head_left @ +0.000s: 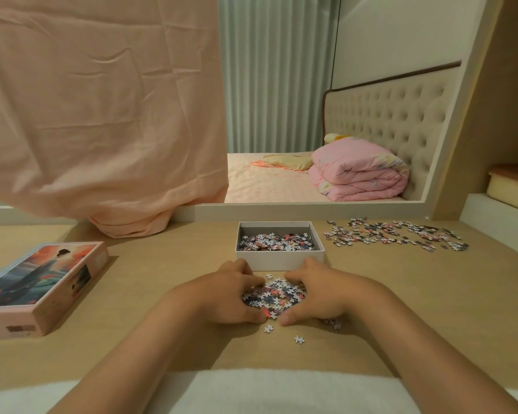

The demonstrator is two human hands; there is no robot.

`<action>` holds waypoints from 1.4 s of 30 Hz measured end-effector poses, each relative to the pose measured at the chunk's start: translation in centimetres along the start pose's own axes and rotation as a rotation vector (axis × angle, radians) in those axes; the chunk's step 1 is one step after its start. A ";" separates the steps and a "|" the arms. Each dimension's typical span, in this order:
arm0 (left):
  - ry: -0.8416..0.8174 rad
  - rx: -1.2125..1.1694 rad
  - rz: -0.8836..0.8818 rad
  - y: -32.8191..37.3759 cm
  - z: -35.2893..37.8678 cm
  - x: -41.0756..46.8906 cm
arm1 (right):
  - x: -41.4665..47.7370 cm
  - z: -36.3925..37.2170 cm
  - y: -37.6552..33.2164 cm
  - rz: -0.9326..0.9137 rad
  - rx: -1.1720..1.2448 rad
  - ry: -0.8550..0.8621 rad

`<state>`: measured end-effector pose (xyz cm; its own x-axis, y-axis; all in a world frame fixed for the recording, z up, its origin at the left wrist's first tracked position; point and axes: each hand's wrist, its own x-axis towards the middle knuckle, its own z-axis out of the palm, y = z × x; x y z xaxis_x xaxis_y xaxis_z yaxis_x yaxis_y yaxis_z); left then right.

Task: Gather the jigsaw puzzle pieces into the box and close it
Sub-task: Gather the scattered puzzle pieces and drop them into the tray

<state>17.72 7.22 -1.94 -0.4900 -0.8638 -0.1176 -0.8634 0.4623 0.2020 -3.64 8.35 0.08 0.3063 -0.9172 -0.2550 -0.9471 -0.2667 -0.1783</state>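
Note:
A white open box (279,259) stands on the wooden table, partly filled with puzzle pieces (277,242). Just in front of it lies a heap of puzzle pieces (277,294) on the table. My left hand (231,294) and my right hand (316,294) cup this heap from either side, fingers curled round it. Two loose pieces (299,339) lie nearer to me. More scattered pieces (398,234) spread over the table at the right. The box lid (39,282), printed with a picture, lies at the left.
A pink cloth (102,115) hangs down onto the table at the back left. A large mirror (326,115) behind the table reflects a bed and a folded pink quilt. White blocks (503,222) sit at the table's right edge.

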 end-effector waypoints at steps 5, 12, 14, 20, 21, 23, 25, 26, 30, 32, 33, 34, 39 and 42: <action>0.146 -0.069 0.081 0.4 0.8 0.8 | 1.0 0.8 -0.6 -0.057 0.155 0.139; 0.308 -0.128 0.142 0.7 1.3 1.3 | 0.9 0.9 -1.1 -0.072 0.286 0.287; 0.345 -0.142 0.138 0.5 1.3 1.5 | 1.1 1.0 -1.0 -0.066 0.335 0.321; 0.387 -0.322 0.099 0.0 0.5 2.3 | 1.5 0.6 -0.8 -0.080 0.611 0.387; 0.401 -0.348 0.091 0.0 0.0 2.6 | 1.7 0.1 -0.8 -0.084 0.645 0.416; 0.438 -0.367 0.089 0.0 -1.4 3.3 | 2.2 -1.4 -0.7 -0.074 0.642 0.480; 0.470 -0.367 0.098 0.0 -3.1 4.2 | 2.8 -3.0 -0.6 -0.064 0.622 0.534; 0.485 -0.363 0.097 -0.1 -4.0 4.7 | 3.3 -3.9 -0.5 -0.064 0.614 0.557; 0.539 -0.345 0.088 -0.3 -6.5 7.1 | 5.2 -6.3 -0.1 -0.083 0.581 0.649; 0.524 -0.339 0.069 -0.5 -6.7 8.3 | 6.2 -6.6 0.0 -0.093 0.565 0.678; 0.490 -0.332 0.059 -0.7 -6.5 8.7 | 6.6 -6.5 0.1 -0.095 0.538 0.652; 0.446 -0.323 0.050 -0.9 -6.0 9.0 | 6.9 -6.2 0.3 -0.092 0.487 0.592; 0.421 -0.307 -0.024 -2.4 -3.8 8.8 | 7.7 -3.8 2.3 -0.029 0.310 0.419; 0.493 -0.327 -0.011 -2.6 -3.2 8.4 | 7.4 -3.3 2.7 -0.072 0.343 0.548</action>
<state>16.25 -1.86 -0.35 -0.2999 -0.8956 0.3285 -0.7481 0.4345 0.5016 -4.27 -0.11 0.84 0.1888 -0.9430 0.2741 -0.8141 -0.3064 -0.4932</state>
